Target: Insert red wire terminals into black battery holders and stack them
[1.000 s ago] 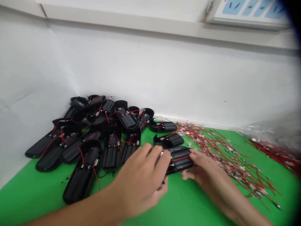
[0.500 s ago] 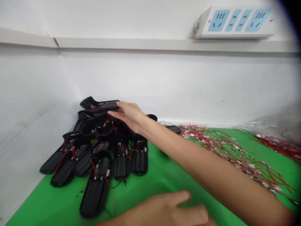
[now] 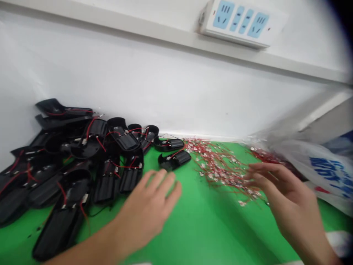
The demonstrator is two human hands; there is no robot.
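Observation:
My left hand [image 3: 150,202] hovers over the green tabletop [image 3: 198,224], its fingers apart and nothing visible in it. Just beyond its fingertips lies a small black plastic housing [image 3: 176,160] with a red wire. Left of this hand is a heap of similar black housings [image 3: 106,184], each with a ribbed end and red wires. My right hand [image 3: 286,198] is at the right, fingers slightly curled and apart, holding nothing that I can see. It is beside a spread of red wires with small metal contacts [image 3: 220,169].
A white wall [image 3: 165,81] closes off the back, with a power socket strip [image 3: 239,24] mounted high on it. At the right lies a clear plastic bag with blue print [image 3: 328,169], beside a further bunch of red wires [image 3: 266,155].
My right hand has let go of the housing on top of the heap and moved across to the right. My left hand has come up and forward. The view has turned to the right.

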